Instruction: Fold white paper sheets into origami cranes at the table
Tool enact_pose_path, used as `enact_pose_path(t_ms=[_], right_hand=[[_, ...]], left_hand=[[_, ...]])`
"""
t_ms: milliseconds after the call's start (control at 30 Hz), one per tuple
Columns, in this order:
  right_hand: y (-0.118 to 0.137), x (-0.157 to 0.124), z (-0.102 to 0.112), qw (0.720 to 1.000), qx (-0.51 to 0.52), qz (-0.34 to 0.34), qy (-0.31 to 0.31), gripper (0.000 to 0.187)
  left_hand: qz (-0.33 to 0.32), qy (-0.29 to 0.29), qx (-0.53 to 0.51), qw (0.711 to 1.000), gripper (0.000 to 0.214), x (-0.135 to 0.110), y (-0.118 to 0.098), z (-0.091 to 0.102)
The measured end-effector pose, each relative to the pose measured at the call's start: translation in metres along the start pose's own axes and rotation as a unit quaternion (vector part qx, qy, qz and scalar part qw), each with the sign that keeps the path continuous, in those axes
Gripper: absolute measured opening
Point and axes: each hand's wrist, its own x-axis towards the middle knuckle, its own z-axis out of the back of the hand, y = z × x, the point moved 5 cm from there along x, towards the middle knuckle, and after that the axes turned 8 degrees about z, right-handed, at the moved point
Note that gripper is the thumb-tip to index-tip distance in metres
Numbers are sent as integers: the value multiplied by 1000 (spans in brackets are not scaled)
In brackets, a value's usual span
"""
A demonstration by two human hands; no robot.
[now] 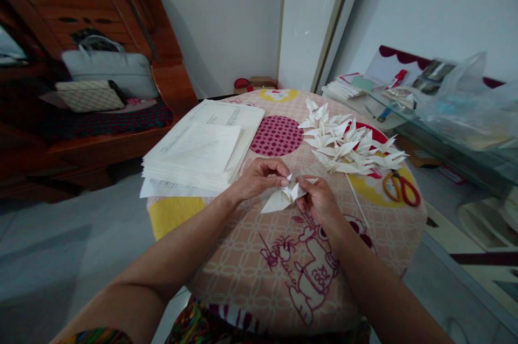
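Between my hands, just above the patterned tablecloth, is a folded white paper crane point(281, 200) with a broad pointed wing towards me. My left hand point(265, 177) pinches a small tip of it between thumb and forefinger. On the other side my right hand point(318, 199) grips the crane's body, its fingers closed and partly hiding it. Beyond my right hand lies a heap of finished-looking paper cranes point(348, 142), overlapping one another. A stack of printed paper sheets point(190, 155) sits beyond my left forearm, with smaller blank-looking sheets on top.
Scissors point(401, 188) with orange and red handles lie at the round table's point(243, 274) right edge. A thin white stick point(358, 201) rests near my right hand. To the right stands a glass shelf point(445, 142) with plastic bags and papers; a wooden bench point(121, 136) with bags is at left.
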Motion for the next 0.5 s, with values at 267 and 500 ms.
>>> enact_pose_path(t_ms=[267, 500], right_hand=[[0, 0, 1, 1000, 2, 2, -8, 35], [2, 2, 3, 1000, 18, 5, -21, 35]], left_hand=[[12, -24, -8, 1000, 32, 1, 4, 0], [-19, -47, -21, 998, 40, 2, 3, 6]])
